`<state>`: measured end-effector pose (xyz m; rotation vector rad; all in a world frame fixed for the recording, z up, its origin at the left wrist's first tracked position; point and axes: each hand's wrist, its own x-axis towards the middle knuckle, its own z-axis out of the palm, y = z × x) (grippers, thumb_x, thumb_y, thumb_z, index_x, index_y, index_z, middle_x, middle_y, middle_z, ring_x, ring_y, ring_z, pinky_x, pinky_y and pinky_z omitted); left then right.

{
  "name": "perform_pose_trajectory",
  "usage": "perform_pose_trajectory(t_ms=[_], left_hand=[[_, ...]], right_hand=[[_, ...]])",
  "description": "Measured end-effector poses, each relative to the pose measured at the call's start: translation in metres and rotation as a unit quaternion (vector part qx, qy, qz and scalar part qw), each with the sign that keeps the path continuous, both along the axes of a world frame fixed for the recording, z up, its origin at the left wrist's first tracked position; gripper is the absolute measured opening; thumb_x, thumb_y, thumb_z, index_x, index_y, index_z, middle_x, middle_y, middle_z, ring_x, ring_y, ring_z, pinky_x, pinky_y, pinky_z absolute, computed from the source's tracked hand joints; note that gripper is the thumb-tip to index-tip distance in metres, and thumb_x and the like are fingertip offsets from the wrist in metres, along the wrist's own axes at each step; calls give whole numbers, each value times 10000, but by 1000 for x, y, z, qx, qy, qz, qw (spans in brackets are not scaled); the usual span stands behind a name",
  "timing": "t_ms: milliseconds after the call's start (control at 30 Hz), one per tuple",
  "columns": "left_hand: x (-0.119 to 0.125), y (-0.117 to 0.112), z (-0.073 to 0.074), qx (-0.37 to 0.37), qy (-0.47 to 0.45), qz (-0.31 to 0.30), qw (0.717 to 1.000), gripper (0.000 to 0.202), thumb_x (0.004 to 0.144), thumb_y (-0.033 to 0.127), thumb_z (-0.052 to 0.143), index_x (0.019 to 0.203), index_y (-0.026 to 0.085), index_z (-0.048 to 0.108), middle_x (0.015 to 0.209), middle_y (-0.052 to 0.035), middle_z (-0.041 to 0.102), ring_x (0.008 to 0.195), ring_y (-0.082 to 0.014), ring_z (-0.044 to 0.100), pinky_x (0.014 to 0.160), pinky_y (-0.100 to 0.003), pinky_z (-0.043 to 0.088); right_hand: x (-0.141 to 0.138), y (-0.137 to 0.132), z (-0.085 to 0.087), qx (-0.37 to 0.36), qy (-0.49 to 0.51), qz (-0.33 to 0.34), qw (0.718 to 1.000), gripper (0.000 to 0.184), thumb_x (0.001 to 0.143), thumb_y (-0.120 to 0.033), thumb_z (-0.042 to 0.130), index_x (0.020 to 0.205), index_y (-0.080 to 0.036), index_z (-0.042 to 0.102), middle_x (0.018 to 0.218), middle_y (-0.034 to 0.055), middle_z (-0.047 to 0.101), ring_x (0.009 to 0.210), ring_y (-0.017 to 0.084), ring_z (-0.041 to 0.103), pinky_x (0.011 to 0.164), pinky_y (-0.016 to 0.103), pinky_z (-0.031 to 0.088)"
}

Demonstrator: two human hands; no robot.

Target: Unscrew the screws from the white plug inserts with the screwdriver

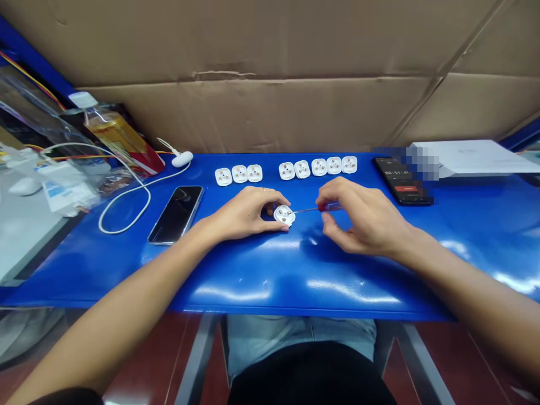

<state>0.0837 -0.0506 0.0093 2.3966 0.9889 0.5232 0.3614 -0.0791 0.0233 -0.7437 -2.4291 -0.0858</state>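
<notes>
My left hand [255, 212] grips a round white plastic plug part [284, 215] with metal pieces in its face, low over the blue table. In my right hand [363, 216] is a screwdriver [307, 210] with a red, partly clear handle. Its thin shaft points left and the tip reaches the right side of the white part; whether it sits in a screw I cannot tell. Behind my hands stand two rows of similar white plug parts, one group of three [239, 174] on the left and several [319, 167] on the right.
A phone [176, 215] lies left of my left hand, beside a white cable [149, 197]. A tilted bottle [120, 135] and white adapters [63, 183] are further left. At the right, another phone [403, 183] shows a timer near a white box [472, 157]. Cardboard [270, 112] lines the back.
</notes>
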Motion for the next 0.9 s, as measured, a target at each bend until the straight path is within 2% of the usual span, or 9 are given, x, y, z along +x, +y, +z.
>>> perform_pose_trajectory(t_ms=[100, 167, 233, 367, 500, 633, 733, 900], left_hand=[[0, 0, 0, 6, -4, -6, 1000, 420, 864, 446, 872, 1160, 165, 775, 958, -36, 766, 835, -181, 684, 759, -277, 483], [0, 0, -1, 8, -3, -5, 1000, 418, 865, 451, 871, 1159, 169, 777, 964, -37, 769, 839, -184, 687, 762, -281, 483], [0, 0, -1, 6, -3, -3, 1000, 426, 866, 463, 867, 1165, 173, 776, 969, -38, 770, 843, -187, 688, 763, -284, 485], [0, 0, -1, 2, -2, -7, 1000, 429, 875, 468, 857, 1177, 175, 774, 985, -39, 769, 854, -184, 682, 764, -282, 486], [0, -1, 0, 0, 0, -12, 1000, 409, 881, 469, 850, 1168, 186, 779, 986, -34, 765, 852, -179, 673, 766, -278, 482], [0, -1, 0, -3, 4, -11, 1000, 414, 884, 476, 843, 1179, 192, 780, 979, -40, 764, 854, -187, 673, 766, -282, 481], [0, 0, 0, -1, 4, -10, 1000, 420, 883, 472, 846, 1182, 186, 778, 978, -42, 765, 851, -186, 673, 768, -283, 479], [0, 0, -1, 10, 4, -14, 1000, 419, 887, 476, 846, 1174, 179, 775, 984, -32, 763, 847, -172, 668, 762, -275, 476]], right_hand=[[0, 0, -2, 17, -2, -34, 999, 148, 1006, -278, 616, 1111, -173, 612, 873, 61, 757, 719, 230, 742, 598, 326, 519], [0, 1, -3, 27, -1, -43, 999, 109, 1024, -266, 608, 1097, -185, 618, 809, 34, 747, 669, 214, 727, 574, 315, 499], [-1, 1, -2, 28, 2, -17, 999, 87, 1004, -192, 585, 1086, -191, 613, 863, 55, 750, 738, 221, 734, 627, 325, 536], [-2, 2, -2, 25, 15, 54, 998, 221, 940, -94, 568, 1136, -196, 584, 1039, 116, 738, 926, 251, 725, 760, 367, 598], [-1, 2, -4, 12, -2, 59, 998, 243, 976, -77, 538, 1176, -210, 571, 1065, 97, 719, 874, 215, 706, 711, 332, 582], [-2, 2, -6, -7, -15, 63, 998, 217, 985, -90, 543, 1174, -188, 585, 1155, 137, 696, 858, 214, 696, 675, 334, 573], [-3, 2, -6, -29, 14, 75, 997, 178, 989, -103, 563, 1139, -193, 598, 1121, 120, 707, 872, 205, 700, 702, 330, 584], [-6, 1, -3, -65, 93, 76, 991, 137, 970, -129, 656, 1067, -223, 632, 974, 43, 725, 817, 172, 695, 705, 299, 582]])
